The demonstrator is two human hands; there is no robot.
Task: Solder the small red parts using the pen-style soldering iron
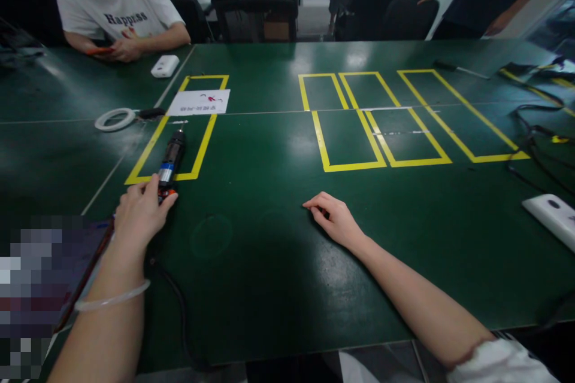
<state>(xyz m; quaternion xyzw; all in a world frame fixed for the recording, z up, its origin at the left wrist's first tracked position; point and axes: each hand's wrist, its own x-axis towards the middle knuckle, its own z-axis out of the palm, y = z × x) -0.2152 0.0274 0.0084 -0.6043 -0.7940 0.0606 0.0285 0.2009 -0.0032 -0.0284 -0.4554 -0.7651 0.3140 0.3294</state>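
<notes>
At the left, my left hand (144, 209) is closed around the rear end of a black electric screwdriver (173, 152) with a blue and silver band. The tool lies within a yellow tape rectangle, its thin bit pointing away from me toward a white paper card (200, 102). My palm hides its back part, and a black cord (179, 299) runs below my wrist. On the bare green table (269, 239) near the middle rests my right hand (330, 218), fingers curled in and thumb close to them, with nothing visible in the grasp.
Yellow tape rectangles (354, 166) mark the table's right half. A screwdriver (462, 70) and black cables (534, 131) lie beyond them; a white device (554, 215) is at the right edge. A white cable coil (114, 119) lies left. A person (121, 18) sits across.
</notes>
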